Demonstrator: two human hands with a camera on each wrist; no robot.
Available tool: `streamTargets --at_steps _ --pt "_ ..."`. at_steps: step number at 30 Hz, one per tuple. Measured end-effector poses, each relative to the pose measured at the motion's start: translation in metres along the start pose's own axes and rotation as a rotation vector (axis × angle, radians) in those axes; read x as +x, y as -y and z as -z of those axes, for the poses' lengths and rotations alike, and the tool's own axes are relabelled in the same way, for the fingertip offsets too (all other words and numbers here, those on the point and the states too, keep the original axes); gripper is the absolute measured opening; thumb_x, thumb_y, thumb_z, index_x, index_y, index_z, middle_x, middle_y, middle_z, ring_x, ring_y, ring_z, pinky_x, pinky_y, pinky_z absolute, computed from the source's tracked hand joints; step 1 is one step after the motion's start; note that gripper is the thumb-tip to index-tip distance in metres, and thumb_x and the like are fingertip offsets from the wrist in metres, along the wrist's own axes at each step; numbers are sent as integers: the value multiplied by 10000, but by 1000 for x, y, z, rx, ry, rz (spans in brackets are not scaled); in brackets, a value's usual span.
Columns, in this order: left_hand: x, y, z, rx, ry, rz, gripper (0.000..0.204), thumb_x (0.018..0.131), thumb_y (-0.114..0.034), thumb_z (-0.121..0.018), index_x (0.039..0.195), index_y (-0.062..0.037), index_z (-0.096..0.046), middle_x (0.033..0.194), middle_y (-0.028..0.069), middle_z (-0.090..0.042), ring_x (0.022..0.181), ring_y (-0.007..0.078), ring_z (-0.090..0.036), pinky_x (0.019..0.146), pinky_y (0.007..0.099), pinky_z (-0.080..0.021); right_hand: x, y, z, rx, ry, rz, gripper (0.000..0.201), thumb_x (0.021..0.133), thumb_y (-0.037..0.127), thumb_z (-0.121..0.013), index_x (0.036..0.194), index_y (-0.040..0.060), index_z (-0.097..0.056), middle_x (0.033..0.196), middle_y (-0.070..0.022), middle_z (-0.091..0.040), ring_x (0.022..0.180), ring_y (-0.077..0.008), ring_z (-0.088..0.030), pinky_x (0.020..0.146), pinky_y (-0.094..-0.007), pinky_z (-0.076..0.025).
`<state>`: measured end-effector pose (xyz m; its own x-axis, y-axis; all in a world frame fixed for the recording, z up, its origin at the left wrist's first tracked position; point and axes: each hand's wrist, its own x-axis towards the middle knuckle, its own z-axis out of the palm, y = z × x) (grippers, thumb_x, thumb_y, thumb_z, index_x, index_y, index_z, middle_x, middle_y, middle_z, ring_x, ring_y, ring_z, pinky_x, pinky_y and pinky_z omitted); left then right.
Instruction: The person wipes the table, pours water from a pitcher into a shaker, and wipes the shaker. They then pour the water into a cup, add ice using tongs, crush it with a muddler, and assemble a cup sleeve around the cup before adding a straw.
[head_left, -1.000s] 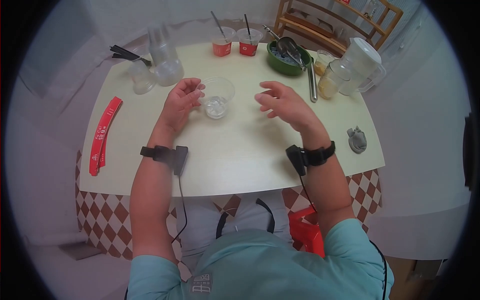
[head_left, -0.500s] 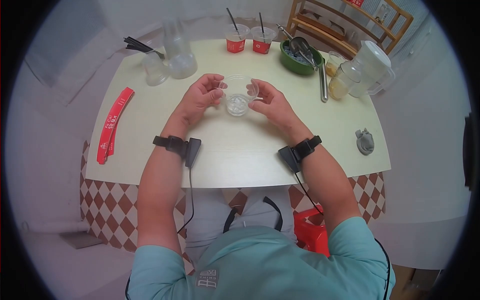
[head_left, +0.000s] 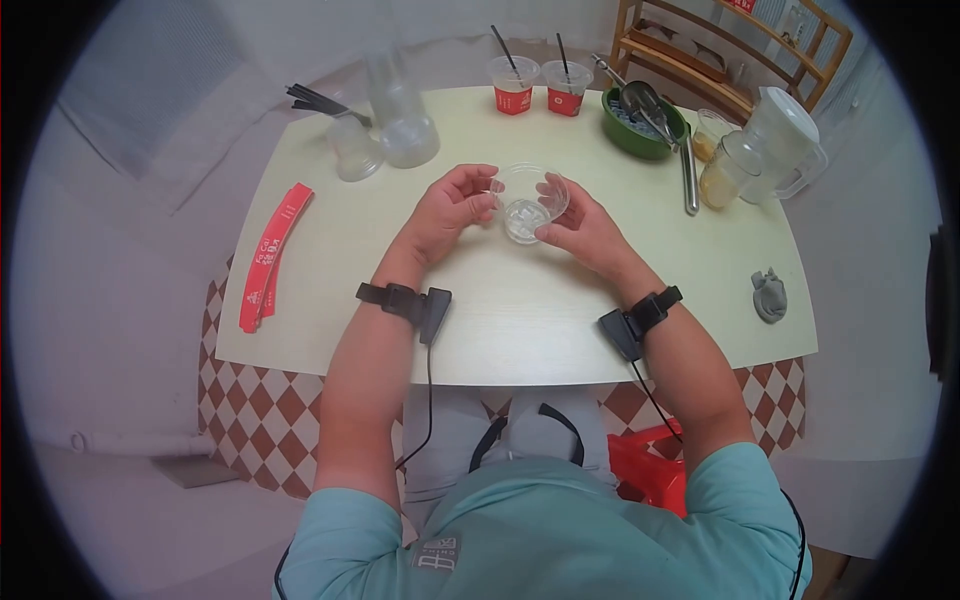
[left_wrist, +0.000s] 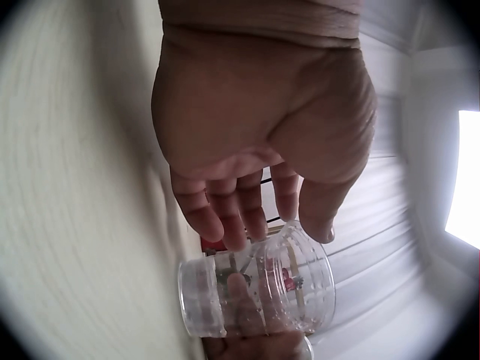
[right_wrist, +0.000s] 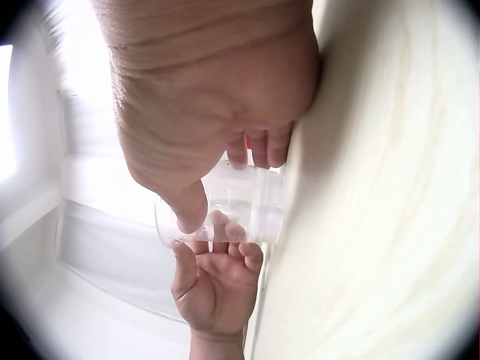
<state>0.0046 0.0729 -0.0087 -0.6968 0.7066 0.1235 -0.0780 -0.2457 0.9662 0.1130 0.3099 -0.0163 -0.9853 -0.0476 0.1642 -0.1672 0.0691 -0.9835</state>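
A clear plastic cup (head_left: 527,225) stands on the table, with clear, ice-like contents in its bottom. My right hand (head_left: 587,232) grips its right side, thumb in front and fingers round the far side. In the right wrist view, that thumb (right_wrist: 193,214) lies along the cup wall. On the other side is my left hand (head_left: 447,212), its fingers loosely bent and the fingertips right at the rim. The left wrist view shows the left palm (left_wrist: 255,112) facing the cup, with its fingers spread apart.
Two red-labelled cups (head_left: 513,100) with black straws stand at the back. Right of them are a green basin (head_left: 640,143) holding a scoop, a metal tool (head_left: 690,175), a jar (head_left: 728,172) and a white-lidded pitcher (head_left: 787,125). Red paper sleeves (head_left: 272,255) lie left; a grey cloth (head_left: 769,296) lies right.
My right hand has come in from the right and taken hold of the cup's side. The left hand stays beside the rim. The whole scene has shifted right in the head view.
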Motion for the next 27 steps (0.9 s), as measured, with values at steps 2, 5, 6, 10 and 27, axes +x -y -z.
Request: streamTargets --at_steps 2,5,6,10,27 --pt "0 2 0 -7 6 0 410 960 -96 -677 1348 -57 -548 1246 82 -628 1080 151 -613 888 300 -526 -1 1 -3 -45 3 4 875 833 104 -808 1538 -13 -302 1505 -209 -458 1338 -270 -519 1130 -371 -421" --pt "0 2 1 -30 9 4 388 963 -82 -667 1334 -51 -559 1243 83 -634 1084 152 -613 888 300 -527 -1 2 -5 -101 -16 -28 905 824 107 -815 1546 -9 -282 1510 -219 -450 1344 -280 -515 1134 -374 -417" --pt "1 2 0 -42 10 10 377 964 -75 -662 1327 -49 -564 1241 84 -637 1087 152 -612 887 299 -527 -1 1 -4 -86 -12 -27 908 821 112 -818 1545 -10 -283 1513 -216 -449 1345 -279 -514 1136 -374 -415" --pt "2 -3 0 7 -29 -11 360 957 -71 -669 1305 -43 -581 1200 80 -654 1055 155 -625 883 301 -528 0 1 -2 -66 -5 -26 911 817 121 -823 1544 -9 -288 1515 -209 -452 1349 -272 -510 1138 -373 -411" --pt "92 -68 104 1534 -311 136 537 783 -357 -771 1161 0 -636 1178 235 -650 1110 372 -621 930 429 -513 -3 2 2 -72 -18 -38 890 802 178 -837 1527 10 -350 1498 -179 -493 1285 -252 -562 1103 -359 -441"
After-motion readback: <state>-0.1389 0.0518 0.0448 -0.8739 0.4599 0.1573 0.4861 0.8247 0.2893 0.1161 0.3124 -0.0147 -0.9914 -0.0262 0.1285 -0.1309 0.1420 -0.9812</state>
